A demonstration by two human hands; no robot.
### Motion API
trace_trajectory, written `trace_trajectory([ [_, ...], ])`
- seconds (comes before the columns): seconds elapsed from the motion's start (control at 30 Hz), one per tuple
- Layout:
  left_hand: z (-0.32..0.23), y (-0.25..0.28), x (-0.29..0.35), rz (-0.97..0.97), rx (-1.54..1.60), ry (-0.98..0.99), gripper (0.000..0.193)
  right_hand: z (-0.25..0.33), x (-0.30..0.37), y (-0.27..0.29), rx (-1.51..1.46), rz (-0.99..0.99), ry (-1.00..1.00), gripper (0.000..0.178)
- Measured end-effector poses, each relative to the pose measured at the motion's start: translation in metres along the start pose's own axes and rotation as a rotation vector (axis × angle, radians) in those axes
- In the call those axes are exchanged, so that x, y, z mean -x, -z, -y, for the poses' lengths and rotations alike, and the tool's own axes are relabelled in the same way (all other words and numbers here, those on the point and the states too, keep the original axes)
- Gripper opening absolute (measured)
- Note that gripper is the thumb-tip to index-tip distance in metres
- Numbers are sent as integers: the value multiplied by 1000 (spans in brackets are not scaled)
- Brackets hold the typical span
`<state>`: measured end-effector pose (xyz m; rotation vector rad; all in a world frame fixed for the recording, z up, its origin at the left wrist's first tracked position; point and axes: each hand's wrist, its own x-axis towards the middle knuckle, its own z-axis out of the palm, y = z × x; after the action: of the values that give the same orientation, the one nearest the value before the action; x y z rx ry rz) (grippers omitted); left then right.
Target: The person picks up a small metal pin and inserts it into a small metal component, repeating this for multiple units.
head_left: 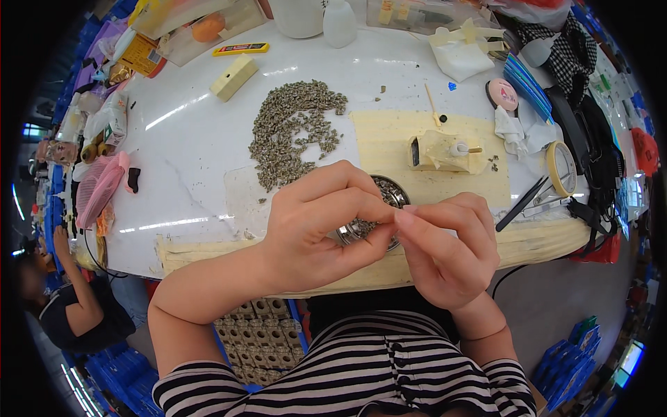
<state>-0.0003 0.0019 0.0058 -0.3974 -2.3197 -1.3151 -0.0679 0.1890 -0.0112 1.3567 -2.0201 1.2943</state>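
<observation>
Above a round metal bowl [345, 237], my left hand [323, 226] and my right hand [451, 247] meet fingertip to fingertip. Each has thumb and forefinger pinched together; whatever sits between them is too small or hidden to make out. Small metal pieces partly fill the bowl, and my hands cover much of it. Beyond my left hand, a large heap of small metal parts [271, 139] spreads over the white table [187, 160]. A tape-wrapped block [445, 151] with a small peg stands past my right hand on a cream sheet [375, 132].
At right lie dark tweezers [521, 203], a roll of tape [561, 169] and a pink round case [501, 94]. Far left are a cream block [234, 77] and a yellow cutter [240, 48]. Below the table edge sits a crate of metal parts [260, 337]. Another person [83, 313] is at left.
</observation>
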Motion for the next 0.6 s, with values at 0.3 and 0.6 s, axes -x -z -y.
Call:
trace_trajectory([
  [0.3, 1, 4, -2, 84, 257, 199, 16, -5, 0, 1, 34, -33, 25, 35],
  [0.6, 0, 2, 0, 9, 35, -61, 24, -3, -1, 8, -487, 116, -425, 14],
])
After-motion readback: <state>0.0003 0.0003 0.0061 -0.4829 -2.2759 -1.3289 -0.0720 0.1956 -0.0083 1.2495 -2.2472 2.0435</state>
